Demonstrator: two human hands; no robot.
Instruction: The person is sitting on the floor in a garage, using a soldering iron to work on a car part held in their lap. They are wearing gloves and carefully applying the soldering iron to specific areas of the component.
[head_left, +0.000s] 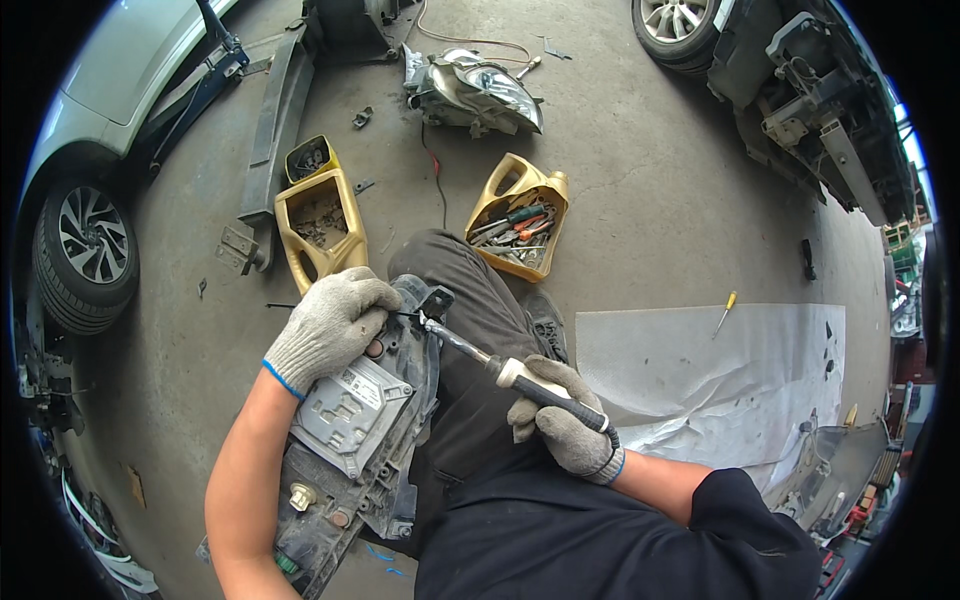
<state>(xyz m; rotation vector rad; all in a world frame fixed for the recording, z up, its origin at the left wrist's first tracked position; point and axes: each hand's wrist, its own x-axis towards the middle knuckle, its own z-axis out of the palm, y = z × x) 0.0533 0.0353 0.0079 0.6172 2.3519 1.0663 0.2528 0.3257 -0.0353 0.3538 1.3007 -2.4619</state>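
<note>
A dark headlight housing (395,500) with a silver control module (350,415) fixed to it rests against my leg. My left hand (335,325), in a grey knitted glove, is closed in a pinch on a thin black rod (282,305) over the housing's upper end. My right hand (575,415), gloved too, wraps round the handle of a soldering iron (510,372) with a white and black grip. The iron's tip meets or nearly meets the housing beside a black bracket (436,302), close to the rod's end. Exact contact there is too small to tell.
Ahead stand a cut-open yellow jug (553,250) of hand tools and another yellow jug (350,215) with small parts. Beyond them lies a headlight (475,92). At right, a screwdriver (727,312) lies on a pale sheet (650,350). Cars flank both sides.
</note>
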